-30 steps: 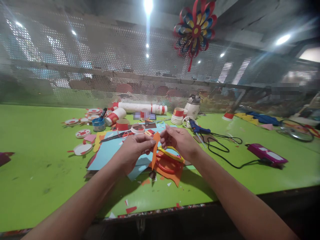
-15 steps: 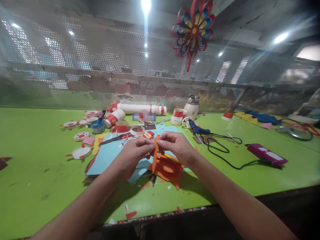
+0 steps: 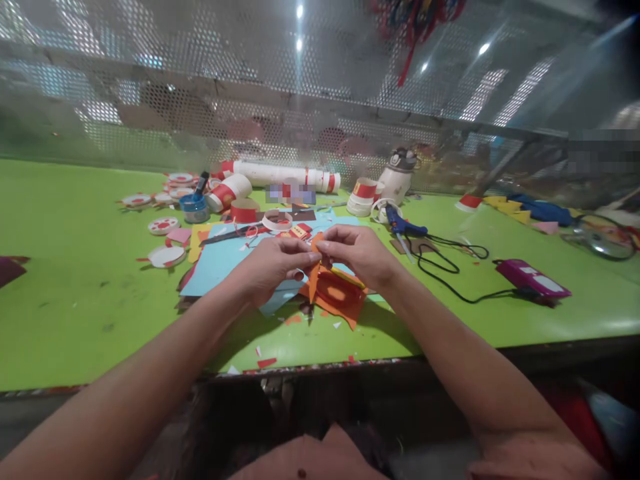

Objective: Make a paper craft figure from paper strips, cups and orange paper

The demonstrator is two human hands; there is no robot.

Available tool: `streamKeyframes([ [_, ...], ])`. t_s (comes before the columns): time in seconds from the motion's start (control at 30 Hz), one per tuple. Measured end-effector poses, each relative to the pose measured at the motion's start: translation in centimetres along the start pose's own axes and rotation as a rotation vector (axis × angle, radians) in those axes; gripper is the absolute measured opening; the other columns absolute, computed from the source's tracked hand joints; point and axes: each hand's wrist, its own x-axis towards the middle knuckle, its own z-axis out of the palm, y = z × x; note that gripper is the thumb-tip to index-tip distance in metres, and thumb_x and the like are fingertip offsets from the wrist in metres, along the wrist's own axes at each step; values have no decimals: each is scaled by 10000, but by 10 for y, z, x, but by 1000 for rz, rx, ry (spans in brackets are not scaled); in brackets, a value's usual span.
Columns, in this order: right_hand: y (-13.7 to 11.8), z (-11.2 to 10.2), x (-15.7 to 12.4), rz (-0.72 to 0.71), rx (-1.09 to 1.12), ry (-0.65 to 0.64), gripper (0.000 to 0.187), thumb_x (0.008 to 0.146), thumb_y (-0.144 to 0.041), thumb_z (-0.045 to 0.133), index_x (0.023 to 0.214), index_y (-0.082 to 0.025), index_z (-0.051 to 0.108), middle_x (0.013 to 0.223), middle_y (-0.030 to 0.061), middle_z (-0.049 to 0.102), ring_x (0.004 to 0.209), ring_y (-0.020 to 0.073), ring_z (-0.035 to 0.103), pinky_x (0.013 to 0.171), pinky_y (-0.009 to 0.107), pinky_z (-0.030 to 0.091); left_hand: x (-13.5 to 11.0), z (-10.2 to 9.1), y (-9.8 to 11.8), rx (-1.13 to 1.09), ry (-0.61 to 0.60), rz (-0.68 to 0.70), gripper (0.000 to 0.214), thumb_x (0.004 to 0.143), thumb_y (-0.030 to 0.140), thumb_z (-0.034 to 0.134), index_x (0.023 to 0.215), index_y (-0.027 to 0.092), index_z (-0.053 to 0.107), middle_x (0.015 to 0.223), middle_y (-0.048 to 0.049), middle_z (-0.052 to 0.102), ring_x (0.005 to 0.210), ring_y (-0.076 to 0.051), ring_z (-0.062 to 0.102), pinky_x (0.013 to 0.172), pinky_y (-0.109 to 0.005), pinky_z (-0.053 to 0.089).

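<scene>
Between both sets of fingertips I hold a narrow orange paper strip [image 3: 314,277] that hangs down from the pinch. My left hand [image 3: 270,267] grips its upper part from the left. From the other side my right hand [image 3: 363,257] pinches the same strip with thumb and forefinger. Just below lie scissors with orange handles [image 3: 340,291] on a piece of orange paper [image 3: 350,313]; a yellow stick-like thing shows partly under my right hand. Light blue paper sheets [image 3: 210,270] are spread under and beside my left hand.
A blue glue gun [image 3: 407,225] with a black cord lies right, near a purple box [image 3: 535,279]. A blue jar [image 3: 194,208], white-and-red paper discs [image 3: 167,256] and paper rolls [image 3: 230,192] stand left. Behind are a long white tube [image 3: 280,175] and a bottle [image 3: 397,177].
My view has tilted downward, so the table sits higher in the picture and my lap shows. Both hands keep their pinch on the orange strip, with little other movement.
</scene>
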Motion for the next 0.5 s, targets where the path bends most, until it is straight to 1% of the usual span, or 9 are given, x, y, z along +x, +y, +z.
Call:
streamKeyframes([
  [0.1, 4, 3, 1, 51, 83, 18, 194, 763, -336, 691, 754, -151, 629, 659, -8, 606, 576, 96, 543, 586, 255, 444, 1, -2, 1, 1, 36, 34, 161, 629, 251, 746, 626, 125, 646, 605, 10, 553, 574, -93, 458, 558, -246, 332],
  [0.2, 6, 9, 1, 122, 176, 9, 305, 811, -451, 621, 771, -148, 622, 660, 10, 610, 584, 107, 566, 603, 268, 466, 3, -5, 3, 1, 128, 100, 170, 653, 268, 729, 631, 131, 631, 619, 15, 542, 589, -91, 458, 570, -245, 330],
  [0.27, 7, 13, 0, 151, 195, -3, 339, 807, -479, 615, 769, -142, 625, 668, 11, 604, 593, 105, 568, 605, 261, 466, 3, -8, 4, 6, 186, 133, 175, 667, 280, 718, 645, 133, 627, 643, 11, 553, 599, -91, 465, 573, -244, 326],
  [0.37, 10, 18, -2, 162, 169, -46, 280, 773, -418, 675, 746, -145, 624, 677, -6, 590, 606, 89, 553, 575, 224, 432, 3, -10, 4, 8, 242, 134, 184, 665, 294, 715, 645, 141, 613, 646, 10, 560, 599, -97, 478, 577, -247, 329],
  [0.43, 11, 21, -3, 148, 124, -73, 237, 751, -366, 706, 714, -148, 618, 654, -22, 583, 585, 78, 527, 557, 212, 405, 3, -10, 3, 13, 243, 134, 194, 667, 307, 709, 638, 146, 605, 647, 9, 564, 606, -103, 488, 586, -252, 337],
  [0.5, 11, 24, -4, 134, 77, -81, 237, 735, -342, 719, 665, -146, 606, 604, -32, 574, 547, 72, 498, 542, 213, 389, 3, -9, 2, 29, 235, 138, 195, 677, 315, 697, 638, 148, 605, 654, 7, 566, 622, -109, 499, 598, -255, 344],
])
